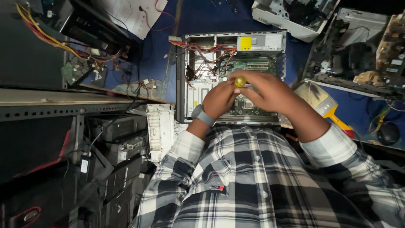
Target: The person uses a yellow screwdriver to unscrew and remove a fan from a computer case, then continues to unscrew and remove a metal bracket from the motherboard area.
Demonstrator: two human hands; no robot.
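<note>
Overhead, both hands over open computer case [187, 76], right hand [270, 90] gripping yellow-capped screwdriver [240, 81], left hand [219, 99] curled closed beside it.

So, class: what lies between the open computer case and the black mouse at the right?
In the head view, a wide paintbrush with a yellow-and-red handle lies on the blue table between computer case and mouse.

A blue-topped workbench [202, 19] carries an open computer case [234, 76], a wide paintbrush [322, 105], a black mouse [387, 133], white papers [135, 14] and stripped metal chassis [291, 14].
</note>
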